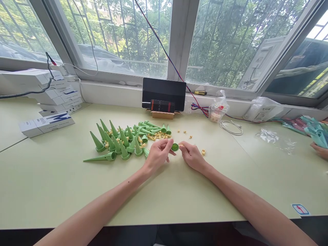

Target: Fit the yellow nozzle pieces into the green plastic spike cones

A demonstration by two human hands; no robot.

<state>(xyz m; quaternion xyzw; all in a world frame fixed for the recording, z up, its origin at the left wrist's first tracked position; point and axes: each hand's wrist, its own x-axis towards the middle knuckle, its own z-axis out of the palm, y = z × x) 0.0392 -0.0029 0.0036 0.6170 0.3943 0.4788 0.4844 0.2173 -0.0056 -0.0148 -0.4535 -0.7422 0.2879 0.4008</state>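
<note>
Pale green table (217,191) under a row of barred windows (230,44), trees outside. Tablet (164,90) leans at the back with a phone (162,106) in front of it.

Hands are close but not touching, over the middle of the table. Left hand (159,153) is pinched on a green cone (175,147), round open end toward me; its tip is hidden. Right hand (192,156) is just beside it, fingertips closed on a small yellow piece (181,146), mostly covered by my fingers. The cone sits in the gap between both hands.

Pile of green cones (123,141) is ahead and left of my left hand, some upright, some on their sides. Loose yellow bits (160,135) lie along its right end, just past my fingers. One yellow clip (203,152) lies just right of my right hand.

Room to move: tabletop between my forearms, down to the near edge. More to the right, as far as the sticker (300,209) by that edge. Left side is bounded by white boxes (57,94), far right by another person's hand (320,150).
</note>
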